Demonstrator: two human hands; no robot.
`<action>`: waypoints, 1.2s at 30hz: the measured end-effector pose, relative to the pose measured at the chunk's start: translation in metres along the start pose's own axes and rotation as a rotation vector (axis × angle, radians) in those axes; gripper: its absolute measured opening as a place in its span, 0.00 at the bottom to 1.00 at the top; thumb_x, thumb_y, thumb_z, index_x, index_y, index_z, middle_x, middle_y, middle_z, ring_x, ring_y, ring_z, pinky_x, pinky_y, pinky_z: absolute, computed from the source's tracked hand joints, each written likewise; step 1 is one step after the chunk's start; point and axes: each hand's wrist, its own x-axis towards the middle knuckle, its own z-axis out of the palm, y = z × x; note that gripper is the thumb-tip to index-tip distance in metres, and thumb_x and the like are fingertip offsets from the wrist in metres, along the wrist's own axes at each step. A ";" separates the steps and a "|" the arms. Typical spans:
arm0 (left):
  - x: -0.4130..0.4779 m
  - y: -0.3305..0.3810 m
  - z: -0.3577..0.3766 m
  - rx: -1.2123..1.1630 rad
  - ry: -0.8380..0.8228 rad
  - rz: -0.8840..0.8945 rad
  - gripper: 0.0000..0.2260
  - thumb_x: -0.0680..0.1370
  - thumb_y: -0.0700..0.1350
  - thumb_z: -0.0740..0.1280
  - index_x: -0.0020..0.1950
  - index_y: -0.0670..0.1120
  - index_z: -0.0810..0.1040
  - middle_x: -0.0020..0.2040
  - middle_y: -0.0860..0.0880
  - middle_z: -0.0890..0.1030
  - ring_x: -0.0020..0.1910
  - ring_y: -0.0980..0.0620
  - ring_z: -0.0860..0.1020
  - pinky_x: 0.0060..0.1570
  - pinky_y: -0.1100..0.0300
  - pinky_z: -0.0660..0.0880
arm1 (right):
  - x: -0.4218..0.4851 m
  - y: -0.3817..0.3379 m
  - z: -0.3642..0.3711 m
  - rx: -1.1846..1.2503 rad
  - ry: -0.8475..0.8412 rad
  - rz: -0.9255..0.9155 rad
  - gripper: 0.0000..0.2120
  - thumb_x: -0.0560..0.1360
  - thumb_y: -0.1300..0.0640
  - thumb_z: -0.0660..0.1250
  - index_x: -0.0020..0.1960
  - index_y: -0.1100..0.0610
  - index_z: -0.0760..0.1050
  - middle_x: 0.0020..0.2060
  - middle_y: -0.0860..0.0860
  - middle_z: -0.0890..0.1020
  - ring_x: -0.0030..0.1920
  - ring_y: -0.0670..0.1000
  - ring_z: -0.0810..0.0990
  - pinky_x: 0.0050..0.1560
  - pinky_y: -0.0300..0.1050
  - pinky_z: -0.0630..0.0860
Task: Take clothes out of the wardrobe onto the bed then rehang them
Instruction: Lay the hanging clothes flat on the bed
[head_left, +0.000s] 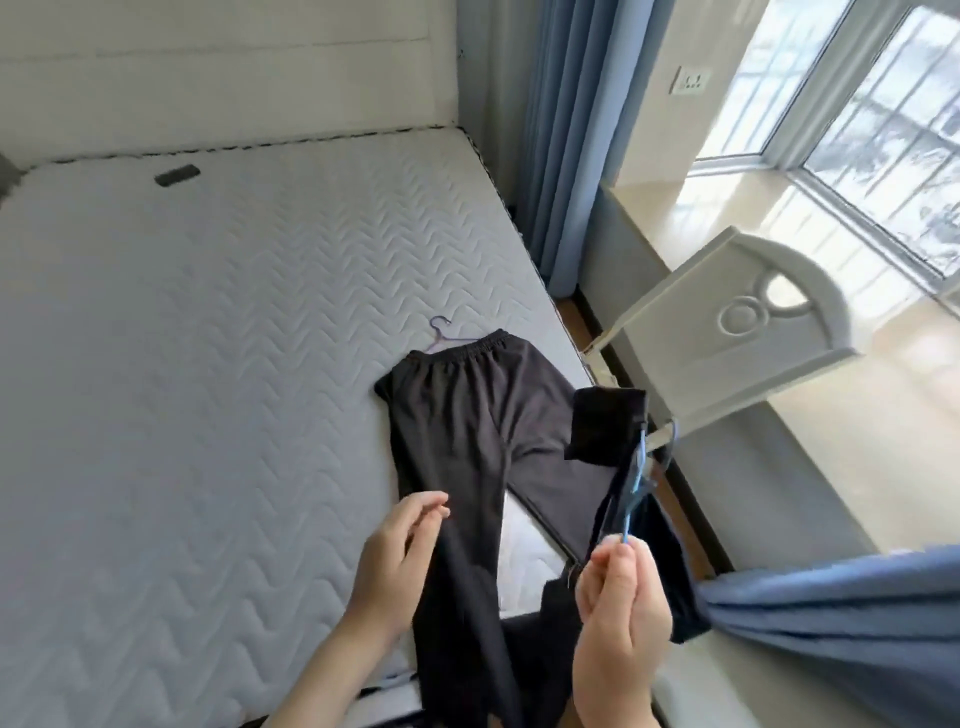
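Note:
Black trousers (467, 415) lie flat on the quilted mattress (182, 364) near its right edge, waistband away from me, legs running off the near edge. A purple hanger (441, 332) pokes out from under the waistband. My right hand (618, 623) pinches the hook of a blue hanger (636, 478), which carries a second dark garment (608, 431) held above the bed's edge. My left hand (400, 551) hovers over the left trouser leg, fingers apart, holding nothing.
A small dark object (177, 175) lies near the white headboard (223, 67). A white chair back (727, 332) stands right of the bed by the windowsill. Blue curtains (566, 130) hang at the far corner, and blue cloth (831, 618) is at lower right.

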 end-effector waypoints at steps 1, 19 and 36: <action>-0.034 0.002 -0.008 0.023 0.018 -0.002 0.09 0.77 0.52 0.59 0.53 0.60 0.77 0.50 0.64 0.81 0.52 0.65 0.79 0.52 0.71 0.72 | -0.019 -0.015 -0.021 0.047 -0.009 0.003 0.20 0.83 0.64 0.50 0.36 0.56 0.70 0.23 0.46 0.64 0.24 0.45 0.61 0.25 0.38 0.58; -0.368 -0.106 -0.155 0.310 0.365 -0.317 0.15 0.81 0.52 0.57 0.62 0.50 0.76 0.58 0.55 0.79 0.59 0.57 0.76 0.60 0.58 0.73 | -0.232 -0.028 -0.074 0.045 -0.121 0.046 0.15 0.79 0.63 0.51 0.34 0.56 0.63 0.22 0.43 0.64 0.22 0.45 0.63 0.21 0.37 0.56; -0.211 -0.264 -0.428 0.587 -0.036 -0.193 0.23 0.80 0.55 0.52 0.66 0.45 0.75 0.63 0.50 0.77 0.65 0.53 0.72 0.61 0.65 0.65 | -0.302 0.035 0.239 0.054 0.226 0.029 0.14 0.77 0.60 0.52 0.33 0.53 0.66 0.21 0.43 0.66 0.24 0.50 0.62 0.24 0.43 0.58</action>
